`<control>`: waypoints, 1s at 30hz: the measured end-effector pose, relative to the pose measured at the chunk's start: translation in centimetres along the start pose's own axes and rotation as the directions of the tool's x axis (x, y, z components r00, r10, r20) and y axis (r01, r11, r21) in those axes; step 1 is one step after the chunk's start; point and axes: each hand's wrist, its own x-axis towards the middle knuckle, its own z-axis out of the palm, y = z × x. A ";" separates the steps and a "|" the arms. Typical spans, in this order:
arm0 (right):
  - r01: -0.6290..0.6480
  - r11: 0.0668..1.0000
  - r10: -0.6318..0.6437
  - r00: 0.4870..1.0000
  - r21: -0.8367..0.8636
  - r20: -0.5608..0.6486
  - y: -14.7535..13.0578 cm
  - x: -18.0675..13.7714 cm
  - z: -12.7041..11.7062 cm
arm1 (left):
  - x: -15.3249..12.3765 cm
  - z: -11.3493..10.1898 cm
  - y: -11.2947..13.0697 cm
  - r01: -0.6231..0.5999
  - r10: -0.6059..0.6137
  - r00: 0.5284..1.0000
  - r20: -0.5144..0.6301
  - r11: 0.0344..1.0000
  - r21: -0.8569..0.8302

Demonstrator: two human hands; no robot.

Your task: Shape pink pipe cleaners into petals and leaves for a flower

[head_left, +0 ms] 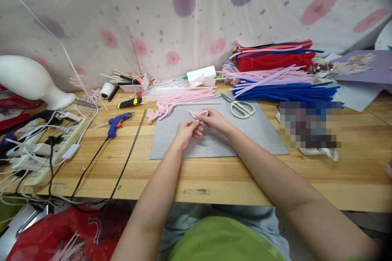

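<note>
Both my hands meet over the grey cutting mat [251,138] on the wooden table. My left hand [187,130] is curled, its fingers pinching the lower end of a pink pipe-cleaner piece [199,113] bent into loops. My right hand [214,119] pinches the same pink piece from the right. White-handled scissors [241,108] lie on the mat just right of my hands. Loose pink pipe cleaners [180,98] and bent pink loops [153,115] lie just beyond the mat's far left corner.
Stacks of red, pink and blue pipe cleaners [281,77] sit at the back right. A blue glue gun [118,122] with its black cord, a yellow-black cutter [130,102], a power strip [49,142] and a white foam head [30,81] are at left. A red bag [61,232] lies below the table edge.
</note>
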 end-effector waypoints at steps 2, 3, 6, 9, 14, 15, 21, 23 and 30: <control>-0.042 0.998 0.040 0.998 0.036 0.050 0.0 -0.2 0.0 | 0.1 0.1 -0.1 0.010 -0.010 1.000 0.007 1.000 -0.015; -0.055 0.997 0.051 0.996 0.050 0.070 -0.1 -0.3 0.0 | 0.1 0.1 -0.1 0.021 -0.021 1.000 0.017 1.000 -0.022; -0.052 0.995 0.042 0.992 0.087 0.116 -0.3 -0.4 0.0 | 0.2 0.0 -0.1 0.035 -0.033 0.998 0.050 0.999 -0.041; -0.053 0.986 0.036 0.993 0.156 0.116 -0.6 -0.5 0.0 | 0.2 0.0 -0.1 -0.008 0.012 0.998 0.064 0.998 -0.063; -0.104 0.950 0.074 0.991 0.294 0.112 -0.5 -0.4 0.3 | 0.1 0.2 -0.4 -0.072 0.079 0.994 0.076 0.993 -0.095; -0.118 0.937 0.085 0.990 0.329 0.114 -0.4 -0.4 0.4 | 0.1 0.3 -0.4 -0.081 0.089 0.993 0.076 0.992 -0.101; -0.282 0.804 0.218 0.959 0.524 0.182 -0.4 -0.5 0.9 | 0.1 0.9 -1.0 -0.148 0.152 0.988 0.007 0.971 -0.188; -0.348 0.748 0.273 0.937 0.565 0.216 -0.4 -0.5 1.1 | 0.2 1.2 -1.3 -0.182 0.179 0.983 -0.032 0.961 -0.208; -0.500 0.628 0.398 0.865 0.597 0.306 -0.3 -0.2 1.6 | 0.4 1.9 -1.7 -0.264 0.240 0.964 -0.117 0.925 -0.273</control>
